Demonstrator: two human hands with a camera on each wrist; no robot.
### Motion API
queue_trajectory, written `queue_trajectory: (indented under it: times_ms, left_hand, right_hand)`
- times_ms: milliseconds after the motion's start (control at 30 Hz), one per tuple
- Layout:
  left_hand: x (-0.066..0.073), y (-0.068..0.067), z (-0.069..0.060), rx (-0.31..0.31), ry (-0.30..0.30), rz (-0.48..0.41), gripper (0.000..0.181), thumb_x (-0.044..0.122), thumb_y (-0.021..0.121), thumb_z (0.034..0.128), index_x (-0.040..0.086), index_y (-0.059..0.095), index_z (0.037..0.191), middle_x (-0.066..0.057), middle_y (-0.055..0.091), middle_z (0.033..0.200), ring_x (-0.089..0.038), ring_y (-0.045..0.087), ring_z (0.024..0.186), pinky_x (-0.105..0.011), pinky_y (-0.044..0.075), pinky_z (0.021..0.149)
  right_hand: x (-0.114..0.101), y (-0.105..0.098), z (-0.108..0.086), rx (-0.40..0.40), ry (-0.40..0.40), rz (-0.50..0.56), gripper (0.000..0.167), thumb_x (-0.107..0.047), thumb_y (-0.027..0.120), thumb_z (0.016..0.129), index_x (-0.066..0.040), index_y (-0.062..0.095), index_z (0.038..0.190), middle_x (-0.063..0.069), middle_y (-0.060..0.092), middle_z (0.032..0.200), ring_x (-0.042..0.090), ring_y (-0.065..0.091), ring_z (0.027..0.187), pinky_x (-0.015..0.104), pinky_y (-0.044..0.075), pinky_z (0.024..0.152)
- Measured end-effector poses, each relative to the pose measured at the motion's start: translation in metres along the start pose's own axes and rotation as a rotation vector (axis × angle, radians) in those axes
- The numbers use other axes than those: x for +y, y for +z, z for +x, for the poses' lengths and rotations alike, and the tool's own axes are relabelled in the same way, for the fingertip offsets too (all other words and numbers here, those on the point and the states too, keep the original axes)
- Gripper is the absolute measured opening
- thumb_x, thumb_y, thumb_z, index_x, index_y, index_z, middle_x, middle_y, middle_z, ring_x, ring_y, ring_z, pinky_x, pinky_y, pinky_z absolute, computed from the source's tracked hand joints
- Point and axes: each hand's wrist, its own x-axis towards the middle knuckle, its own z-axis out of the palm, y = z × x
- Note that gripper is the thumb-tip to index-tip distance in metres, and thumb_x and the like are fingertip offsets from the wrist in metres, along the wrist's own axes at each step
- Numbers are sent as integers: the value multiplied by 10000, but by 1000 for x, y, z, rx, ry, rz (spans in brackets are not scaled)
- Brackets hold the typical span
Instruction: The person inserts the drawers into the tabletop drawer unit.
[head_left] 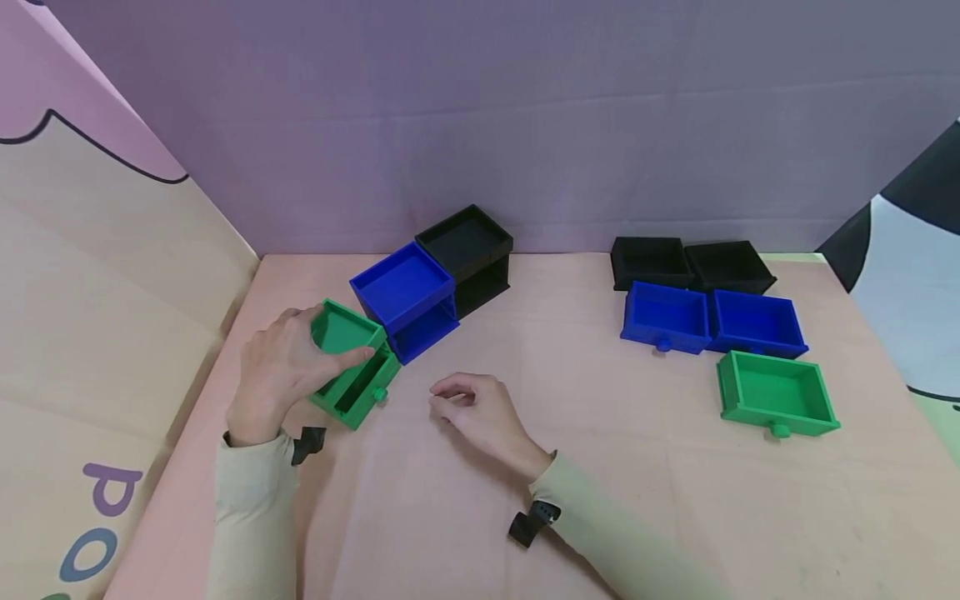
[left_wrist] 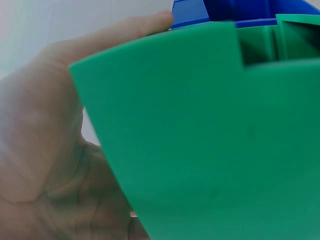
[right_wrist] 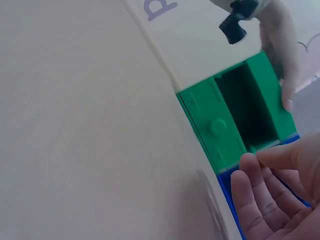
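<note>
At the left of the table my left hand (head_left: pixel 283 367) grips a small green drawer cabinet (head_left: pixel 347 329), thumb over its top front edge. A green drawer (head_left: pixel 369 398) with a round knob sits partly out of the cabinet's lower slot. The cabinet's green side (left_wrist: pixel 160 125) fills much of the left wrist view. My right hand (head_left: pixel 487 421) hovers to the right of the drawer, apart from it, with loosely bent fingers and nothing in them. In the right wrist view, the drawer's front (right_wrist: pixel 207 122) faces the camera. A blue cabinet (head_left: pixel 405 287) adjoins the green one.
Behind the blue cabinet stands a black cabinet (head_left: pixel 468 242); both have vacant lower slots. At the right lie two black drawers (head_left: pixel 651 262), two blue drawers (head_left: pixel 667 315) and a loose green drawer (head_left: pixel 780 396). A purple-grey wall (head_left: pixel 525 150) rises along the back edge.
</note>
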Motion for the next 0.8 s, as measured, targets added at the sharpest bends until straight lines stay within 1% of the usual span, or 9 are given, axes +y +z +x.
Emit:
queue_trajectory:
  times_ms: [200,333,400,500,633,733,800]
  left_hand:
    - [0,0,0,-7,-1,2,1089,773,725,828,-2,501,1559,-281,658,1328,-391,662,970,-450,541,722]
    - [0,-1,0,-13,-7,6,1097,781,723,825,2,497,1564,-292,640,1373,-400,665,983,-456,541,730]
    - [0,-1,0,-13,-5,9,1101,787,720,824,3,497,1565,-296,637,1378,-400,667,978,-455,543,727]
    - [0,-1,0,-11,-4,7,1105,791,720,821,7,497,1566,-292,640,1370,-397,666,968,-451,541,723]
    - [0,0,0,-7,-6,0,1102,790,726,817,8,504,1561,-284,649,1350,-394,664,953,-441,534,712]
    - [-1,0,-1,-7,-3,-1,1100,789,724,818,7,505,1560,-287,644,1367,-397,667,963,-442,536,716]
    - [-2,0,-2,-10,-7,-2,1096,787,721,821,9,502,1561,-284,639,1374,-397,662,991,-445,533,734]
  right_hand:
    - [6,-35,-14,54,50,-15,158,-101,759,964,-47,806,1104,69,811,1009,226,780,746,218,575,681]
    - [10,-62,-25,75,95,2,171,-105,760,976,-40,798,1129,115,809,1026,256,770,758,226,556,610]
    - [11,-75,-31,95,123,-2,185,-117,760,980,-38,792,1144,137,808,1021,247,755,752,231,541,581]
    - [15,-95,-41,127,161,-15,212,-123,763,983,-20,778,1167,167,806,1036,220,740,740,239,540,570]
    - [20,-124,-58,171,169,-38,241,-121,757,988,-4,758,1198,200,795,1114,165,745,741,251,571,604]
    - [24,-146,-72,212,168,-72,283,-164,746,1008,3,740,1236,220,782,1170,125,756,767,248,611,671]
    - [27,-159,-81,242,181,-96,322,-209,735,1023,2,727,1267,227,775,1196,112,765,788,244,628,710]
